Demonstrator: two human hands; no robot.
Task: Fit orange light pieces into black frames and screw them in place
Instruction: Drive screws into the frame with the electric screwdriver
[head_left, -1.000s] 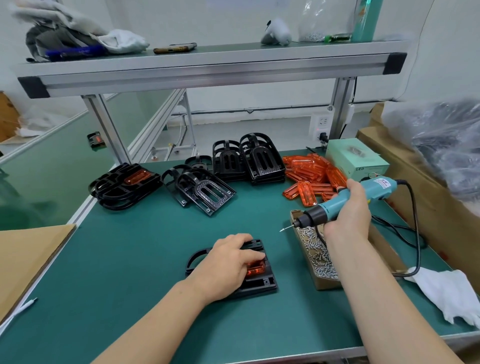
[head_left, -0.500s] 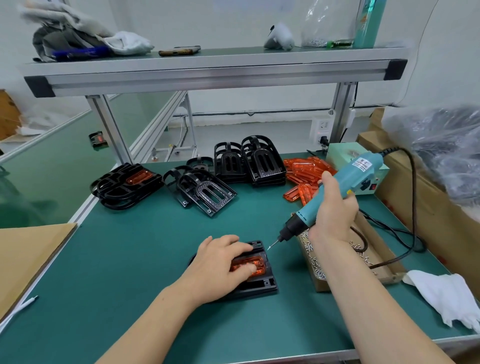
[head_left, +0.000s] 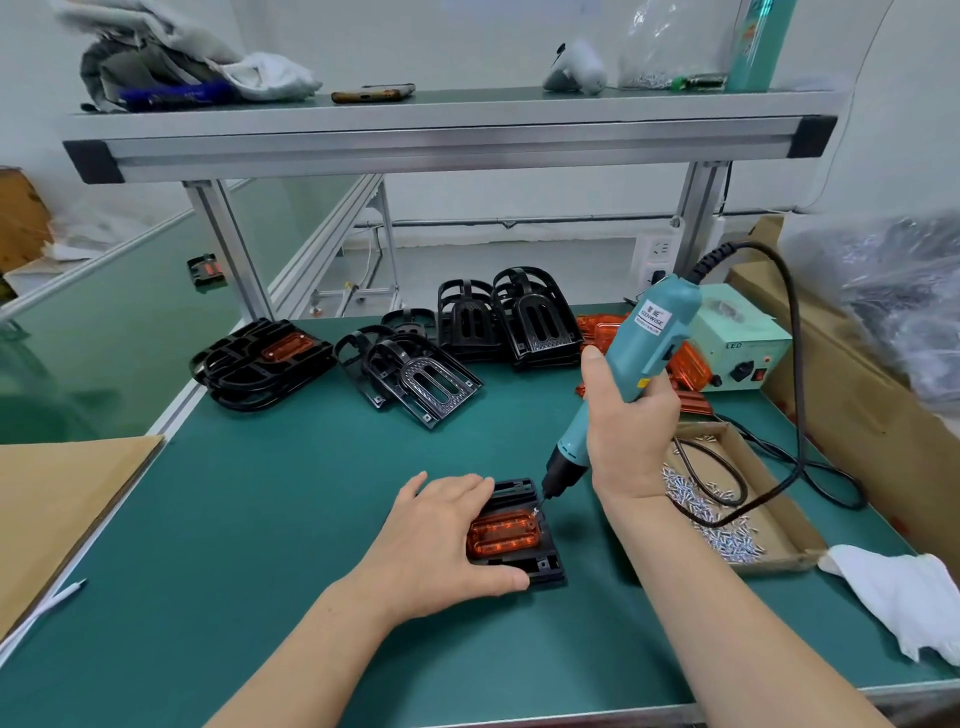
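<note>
Left hand (head_left: 441, 540) presses the black frame (head_left: 545, 569); right hand (head_left: 631, 431), at its two o'clock, holds screwdriver (head_left: 649, 338) onto orange piece (head_left: 504, 535)

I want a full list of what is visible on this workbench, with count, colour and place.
working frame: one, black, front centre
light piece: one, orange, seated in working frame
spare frames: several, black, piles at rear
loose light pieces: several, orange, rear right
screwdriver: one, teal, tip at light piece's corner
screw tray: one, brown cardboard, right
power box: one, pale green, rear right
cloth: one, white, front right
shelf: one, grey metal, overhead
cardboard sheet: one, brown, left edge
left hand: one, presses working frame
right hand: one, grips screwdriver
</note>
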